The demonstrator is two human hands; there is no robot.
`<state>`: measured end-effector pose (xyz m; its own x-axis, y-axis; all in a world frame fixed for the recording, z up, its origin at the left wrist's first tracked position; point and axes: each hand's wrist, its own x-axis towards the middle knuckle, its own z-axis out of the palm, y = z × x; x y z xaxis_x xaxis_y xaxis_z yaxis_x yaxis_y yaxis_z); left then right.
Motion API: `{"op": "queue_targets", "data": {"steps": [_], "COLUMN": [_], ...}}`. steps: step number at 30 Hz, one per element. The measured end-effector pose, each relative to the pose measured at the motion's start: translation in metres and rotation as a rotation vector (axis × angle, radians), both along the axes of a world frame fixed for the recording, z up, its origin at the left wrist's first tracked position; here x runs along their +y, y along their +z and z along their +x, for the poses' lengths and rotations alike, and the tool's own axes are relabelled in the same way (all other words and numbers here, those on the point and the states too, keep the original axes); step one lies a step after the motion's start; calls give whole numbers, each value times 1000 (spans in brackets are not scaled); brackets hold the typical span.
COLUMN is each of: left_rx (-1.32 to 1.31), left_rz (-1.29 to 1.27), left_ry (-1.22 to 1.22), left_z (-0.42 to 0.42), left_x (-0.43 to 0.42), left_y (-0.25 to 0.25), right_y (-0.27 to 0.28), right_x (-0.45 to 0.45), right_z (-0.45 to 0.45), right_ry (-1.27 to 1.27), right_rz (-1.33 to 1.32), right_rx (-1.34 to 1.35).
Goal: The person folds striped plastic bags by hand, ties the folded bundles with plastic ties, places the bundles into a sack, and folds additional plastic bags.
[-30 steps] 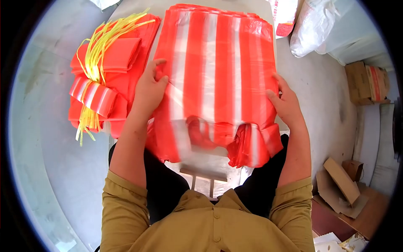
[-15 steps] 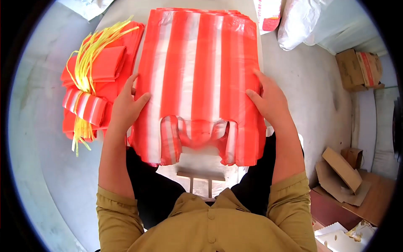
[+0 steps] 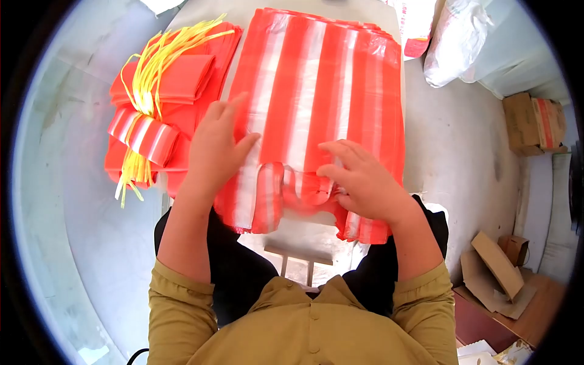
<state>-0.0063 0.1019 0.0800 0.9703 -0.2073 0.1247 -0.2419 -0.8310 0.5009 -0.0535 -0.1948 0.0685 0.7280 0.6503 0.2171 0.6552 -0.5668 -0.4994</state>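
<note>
A thick stack of red-and-white striped plastic bags (image 3: 298,103) lies in front of me, its cut-out handles towards my body. My left hand (image 3: 216,149) is at the stack's left edge, fingers stretched and thumb over the white stripe. Above the lower right part, near the handle cut-out, is my right hand (image 3: 368,182), its fingers apart and slightly bent. Whether its fingertips press on the plastic I cannot tell. Left of the stack lie folded red bags (image 3: 164,79), with a striped roll (image 3: 143,137) and a bunch of yellow ties (image 3: 146,100) on top.
The bags rest on a pale table (image 3: 337,7). White plastic sacks (image 3: 456,42) stand beyond it at the upper right. Cardboard boxes (image 3: 532,125) are at the far right, with an opened carton (image 3: 496,274) lower down. A small wooden stool (image 3: 298,254) shows between my legs.
My right hand has left the right edge and moved inward over the handle end. My left hand stays near the left edge. The stack now appears slightly turned, and the view has shifted.
</note>
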Motion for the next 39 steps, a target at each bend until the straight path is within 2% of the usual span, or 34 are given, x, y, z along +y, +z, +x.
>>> {"op": "queue_targets", "data": {"steps": [2,4,8,10,13,16,19,22,24,28,34,39], "left_rx": [-62,21,79,53,76,72,117,63,-12,186,344,454], "left_rz": [-143,-218,-251,-267,-288,-319,-417,-665,-786,-925,-1029,-1223], "left_ry": [-238,-431,-650,-610,-498,-485,-459,-280,-93,176,254,285], "left_z": [2,3,-7,-10,-13,-10,-8,-6,-2,0,1,1], "left_x": [-7,-13,-29,-41,-51,-52,-49,-41,-30,-7,2,0], "left_y": [0,-7,-8,-9,-14,-21,-18,-16,-20,-10,-10,-9], "right_y": [-2,-2,1,1,7,15,3,1,-11,-9,-13,7], "right_x": [5,7,3,3,5,12,15,18,15,13,9,18], "right_z": [1,3,4,3,4,5,8,7,9,13,16,15], "right_ry": [46,81,-156,-322,-405,-267,-170,-430,-455,-466,-486,-518], "right_rz": [15,72,200,300,317,285,250,399,506,558,589,657], "right_rx": [-48,-34,200,419,614,389,367,652,657,666,692,759]}}
